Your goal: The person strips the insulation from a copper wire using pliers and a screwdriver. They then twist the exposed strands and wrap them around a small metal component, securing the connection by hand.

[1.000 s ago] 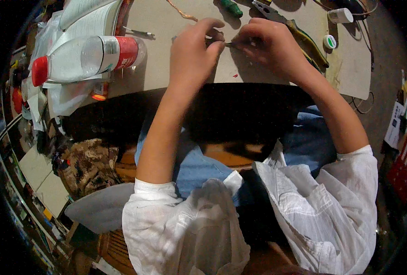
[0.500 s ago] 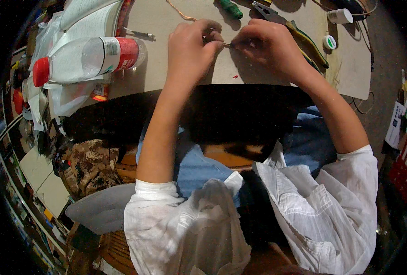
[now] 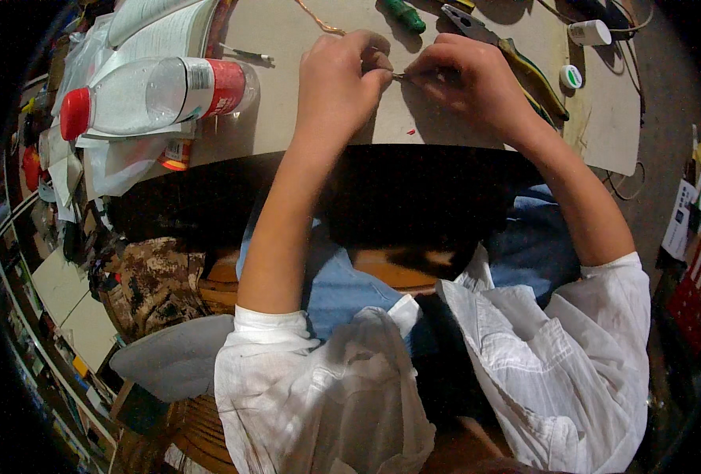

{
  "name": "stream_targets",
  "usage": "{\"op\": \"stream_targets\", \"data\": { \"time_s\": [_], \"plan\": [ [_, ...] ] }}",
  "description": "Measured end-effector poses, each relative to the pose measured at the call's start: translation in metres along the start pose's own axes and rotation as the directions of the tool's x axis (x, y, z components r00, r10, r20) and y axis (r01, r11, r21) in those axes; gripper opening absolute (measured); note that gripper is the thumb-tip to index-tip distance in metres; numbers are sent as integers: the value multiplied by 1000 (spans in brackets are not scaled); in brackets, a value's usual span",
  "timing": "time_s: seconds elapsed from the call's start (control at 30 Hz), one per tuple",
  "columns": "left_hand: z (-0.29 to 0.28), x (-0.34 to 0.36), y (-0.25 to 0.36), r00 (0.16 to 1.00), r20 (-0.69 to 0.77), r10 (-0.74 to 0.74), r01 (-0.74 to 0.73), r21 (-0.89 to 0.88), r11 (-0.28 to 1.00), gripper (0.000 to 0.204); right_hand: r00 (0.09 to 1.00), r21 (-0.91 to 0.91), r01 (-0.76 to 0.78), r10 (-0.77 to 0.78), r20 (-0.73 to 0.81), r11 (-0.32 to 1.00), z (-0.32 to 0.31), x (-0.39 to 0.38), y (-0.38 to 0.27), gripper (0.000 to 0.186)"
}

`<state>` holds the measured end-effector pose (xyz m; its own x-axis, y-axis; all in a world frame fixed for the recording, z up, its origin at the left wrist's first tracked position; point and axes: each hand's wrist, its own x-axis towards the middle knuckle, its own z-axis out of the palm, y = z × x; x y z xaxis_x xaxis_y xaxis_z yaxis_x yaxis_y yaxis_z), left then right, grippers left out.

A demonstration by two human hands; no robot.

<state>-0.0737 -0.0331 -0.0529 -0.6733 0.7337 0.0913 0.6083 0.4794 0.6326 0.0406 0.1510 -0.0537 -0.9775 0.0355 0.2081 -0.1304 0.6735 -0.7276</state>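
Observation:
Both of my hands meet over the table top, their fingertips pinched close together. My left hand (image 3: 341,79) is closed on a thin copper-coloured wire (image 3: 319,20), which comes out behind its knuckles toward the far edge. My right hand (image 3: 465,79) is closed in a pinch just to the right, at the short thin end (image 3: 398,77) that shows between the two hands. The fingers hide most of what they grip. Beside my right hand lie pliers (image 3: 533,77) with yellow-and-dark handles. A green, rounded object (image 3: 405,16) rests beyond the hands.
At left a clear plastic bottle (image 3: 141,96) with a red cap lies on an open book (image 3: 157,39). A short dark piece with a white tip (image 3: 248,54) lies nearby. To the right are a white container (image 3: 589,32) and a round green-and-white lid (image 3: 571,77).
The whole view has shifted slightly, so the table things sit a little to the right. Both hands keep their pinch, with only a slight movement of the fingers.

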Motion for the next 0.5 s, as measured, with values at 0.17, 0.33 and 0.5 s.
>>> {"op": "stream_targets", "data": {
  "time_s": [0.17,0.33,0.5],
  "plan": [
    [-1,0,2,1000,4,-8,8,1,1000,32,1000,-24,-3,4,12,1000,1,0,-1,15],
    [-1,-1,3,999,10,-31,31,-18,999,32,999,-33,33,-33,-2,999,0,1,-2,15],
    [-1,1,2,999,29,-34,34,-13,999,32,1000,-30,-3,3,3,1000,1,0,-2,15]
  ]
}}
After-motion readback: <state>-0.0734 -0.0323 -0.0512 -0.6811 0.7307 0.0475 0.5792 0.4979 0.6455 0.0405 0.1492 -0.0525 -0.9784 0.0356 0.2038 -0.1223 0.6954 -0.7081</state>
